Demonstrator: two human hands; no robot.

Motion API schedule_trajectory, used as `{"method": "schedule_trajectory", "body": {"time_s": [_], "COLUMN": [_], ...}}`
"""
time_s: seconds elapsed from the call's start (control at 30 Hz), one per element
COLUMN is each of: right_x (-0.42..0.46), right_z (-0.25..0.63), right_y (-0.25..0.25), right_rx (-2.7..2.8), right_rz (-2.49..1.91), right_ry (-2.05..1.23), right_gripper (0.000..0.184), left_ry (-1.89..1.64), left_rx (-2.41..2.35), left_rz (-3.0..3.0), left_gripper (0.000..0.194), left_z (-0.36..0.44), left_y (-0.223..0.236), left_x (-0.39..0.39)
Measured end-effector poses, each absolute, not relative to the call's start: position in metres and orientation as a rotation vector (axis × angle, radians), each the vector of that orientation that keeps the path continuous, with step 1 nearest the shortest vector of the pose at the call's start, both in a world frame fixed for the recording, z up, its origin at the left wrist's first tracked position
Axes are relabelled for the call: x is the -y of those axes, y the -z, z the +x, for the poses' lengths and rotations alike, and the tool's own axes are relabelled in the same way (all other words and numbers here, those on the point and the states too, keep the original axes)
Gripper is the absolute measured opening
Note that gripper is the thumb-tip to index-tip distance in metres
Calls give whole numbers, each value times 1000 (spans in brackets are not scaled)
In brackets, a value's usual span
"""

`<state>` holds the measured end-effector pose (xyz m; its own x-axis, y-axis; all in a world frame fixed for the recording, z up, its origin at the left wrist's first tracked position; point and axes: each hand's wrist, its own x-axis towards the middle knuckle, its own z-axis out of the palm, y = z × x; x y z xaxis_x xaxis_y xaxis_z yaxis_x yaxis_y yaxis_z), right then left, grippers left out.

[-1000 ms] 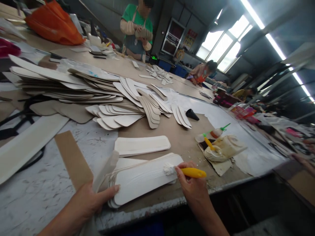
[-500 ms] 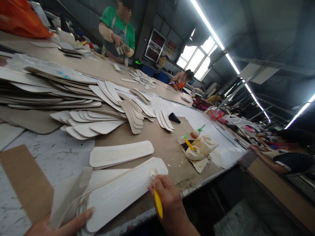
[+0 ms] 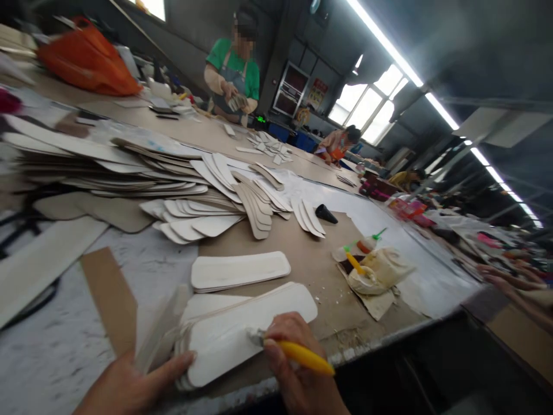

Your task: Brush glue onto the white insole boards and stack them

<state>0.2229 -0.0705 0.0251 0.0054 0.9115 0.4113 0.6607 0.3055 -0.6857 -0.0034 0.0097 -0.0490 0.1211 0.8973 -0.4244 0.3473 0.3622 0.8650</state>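
With my right hand point(image 3: 298, 360) I have the yellow brush point(image 3: 305, 357), its handle tucked tight between thumb and fingers. The brush head has just slid from near the far end of the top white strip point(image 3: 224, 351) back to about its middle. The handle has swung too, and it now points off to the right. I think this means the wet, shiny stuff is being spread along the strip, not just at one end. I can't tell how much of it is wet. The strip lies flat on top of a fanned pile, close to the front edge of the table point(image 3: 311, 251). My left hand point(image 3: 125, 383) is at the near left end, with its thumb out straight and touching the corner of the strip. I can't see the other fingers well, so I can't tell how wide or narrow they are. A thin, see-through sheet point(image 3: 162, 325) sticks up beside that hand. Just behind my pile is a smaller stack of strips point(image 3: 239, 270). Off to the right sits a messy cream tub point(image 3: 367, 279) with a yellow handle point(image 3: 355, 263) sticking out.
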Motion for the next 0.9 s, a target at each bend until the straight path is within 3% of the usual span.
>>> {"method": "schedule_trajectory", "body": {"time_s": [0.07,0.17,0.27,0.53,0.73,0.9], "right_x": [67,59,51,33,42,43], "right_z": [213,197,177,143,142,154], "right_y": [-28,-26,-24,-23,-18,-17], "right_rx": [1562,1394,1342,1236,1284,1296], "right_rz": [-1436,-1440,-1457,-1361,-1326,-1407], "right_ry": [-505,-719,-909,-1323,-1314,-1071], "right_gripper": [28,40,45,27,19,22], "left_ry": [-666,-783,-703,-511,-448,-555], "left_rx": [-1562,-1465,-1279,-1053,-1074,-989], "left_rz": [1153,1000,865,874,899,799], "left_gripper": [49,40,38,45,37,40], "left_z": [-2,-5,-8,-2,6,0], "left_y": [27,9,-7,-24,-35,-30], "left_x": [-7,-1,6,18,22,25]}}
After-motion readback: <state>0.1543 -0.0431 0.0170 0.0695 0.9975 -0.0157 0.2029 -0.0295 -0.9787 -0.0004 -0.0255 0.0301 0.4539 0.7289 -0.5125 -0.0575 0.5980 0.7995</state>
